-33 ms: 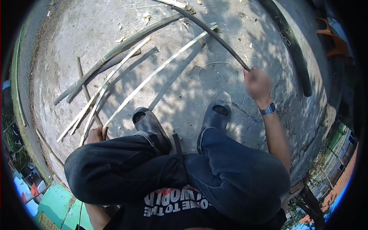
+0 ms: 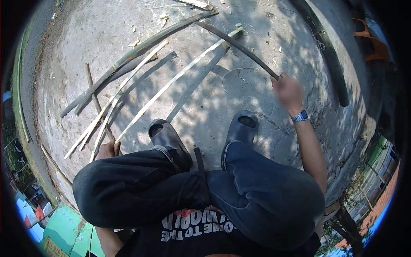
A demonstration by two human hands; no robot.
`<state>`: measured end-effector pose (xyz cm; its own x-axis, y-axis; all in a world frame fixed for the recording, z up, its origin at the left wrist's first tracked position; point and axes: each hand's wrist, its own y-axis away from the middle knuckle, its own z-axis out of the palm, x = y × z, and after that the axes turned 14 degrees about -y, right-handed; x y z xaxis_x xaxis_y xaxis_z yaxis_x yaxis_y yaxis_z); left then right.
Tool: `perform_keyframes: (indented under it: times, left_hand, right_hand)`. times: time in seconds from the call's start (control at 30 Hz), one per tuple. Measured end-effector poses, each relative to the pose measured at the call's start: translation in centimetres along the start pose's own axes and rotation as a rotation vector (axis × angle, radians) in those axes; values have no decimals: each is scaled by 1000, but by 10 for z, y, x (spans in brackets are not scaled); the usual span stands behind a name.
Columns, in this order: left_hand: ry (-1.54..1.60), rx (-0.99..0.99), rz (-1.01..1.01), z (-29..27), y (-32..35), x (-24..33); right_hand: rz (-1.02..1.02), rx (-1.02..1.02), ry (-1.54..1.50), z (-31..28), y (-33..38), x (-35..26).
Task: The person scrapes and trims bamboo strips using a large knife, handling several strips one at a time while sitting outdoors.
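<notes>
My right hand [image 2: 290, 91], with a metal watch on its wrist, is closed round the near end of a long, dark, slightly curved blade like a machete [image 2: 242, 48]. The blade slants up and left above the ground, its tip near a green-grey bamboo length. A pale split bamboo strip [image 2: 171, 81] runs from the far middle down to my left hand [image 2: 108, 150]. The fingers there look curled round its near end; my left knee partly hides them. More pale strips [image 2: 124, 83] and a brown stick [image 2: 92, 85] lie beside that hand.
A green-grey bamboo length [image 2: 141, 50] lies far left. Along the right lies a thick dark pole [image 2: 327, 51], with an orange chair [image 2: 376, 49] beyond it. Wood scraps [image 2: 135, 43] and a thin loop of fibre [image 2: 223, 79] lie on the concrete. My sandalled feet [image 2: 171, 139] stand between my hands.
The machete's far end has come down and nearer, off the far bamboo's end, and more of its flat side shows. My left hand and the strips look nearly unmoved.
</notes>
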<state>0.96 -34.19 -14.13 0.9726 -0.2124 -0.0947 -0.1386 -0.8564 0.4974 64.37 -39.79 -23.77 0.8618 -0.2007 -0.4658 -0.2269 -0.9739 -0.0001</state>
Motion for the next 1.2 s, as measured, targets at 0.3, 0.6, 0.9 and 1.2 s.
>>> perform_keyframes:
  times: [0.3, 0.6, 0.9, 1.2]
  left_hand:
    - [-17, 57, 139, 27, -23, -44]
    - [-64, 140, 156, 24, -17, -43]
    - [-46, -21, 29, 10, -8, -39]
    - [-256, 129, -136, 21, 18, -29]
  right_hand:
    - [180, -66, 79, -15, -46, -34]
    - [178, -47, 121, -5, -73, -2]
    - [381, 36, 271, 7, -79, 88]
    - [176, 115, -168, -28, -45, -43]
